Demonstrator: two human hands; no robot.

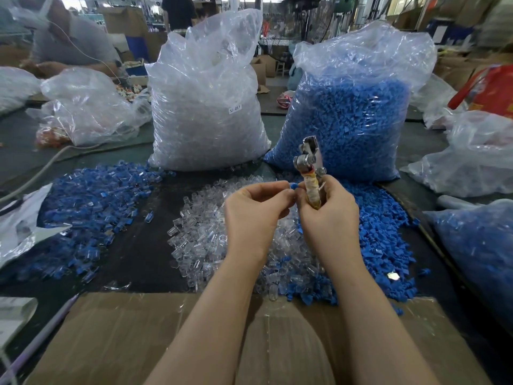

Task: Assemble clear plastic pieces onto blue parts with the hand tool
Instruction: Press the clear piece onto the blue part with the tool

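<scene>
The left hand (249, 209) pinches a small blue part (293, 185) in its fingers, just beside the hand tool (310, 168); the right hand (329, 212) grips the tool's wrapped handle; the part looks light, stiff, easily dropped; best held by its sides.

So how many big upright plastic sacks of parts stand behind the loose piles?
2. The sack of clear pieces stands centre-left and the sack of blue parts centre-right, side by side. Slumped bags lie at both edges; more may be hidden.
</scene>
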